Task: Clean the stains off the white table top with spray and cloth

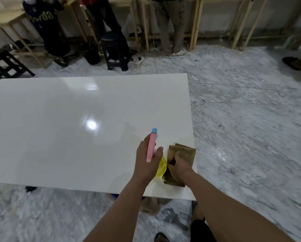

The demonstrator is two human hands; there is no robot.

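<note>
The glossy white table top (62, 130) fills the left and middle of the head view. Near its front right corner my left hand (147, 161) grips a spray bottle (151, 145) with a pink head, a blue nozzle and yellow liquid below, its nozzle pointing away over the table. Right beside it my right hand (180, 167) rests on a folded brown cloth (183, 151) and holds it against the table, close to the right edge. A faint yellowish smear (142, 137) shows on the table just beyond the bottle.
Marble floor surrounds the table. Black stools (115, 49) stand beyond the far edge, with a white power strip (140, 60) and cables on the floor. Several people stand at wooden benches (142, 23) along the back wall. A blue object (114, 196) lies under the table's front edge.
</note>
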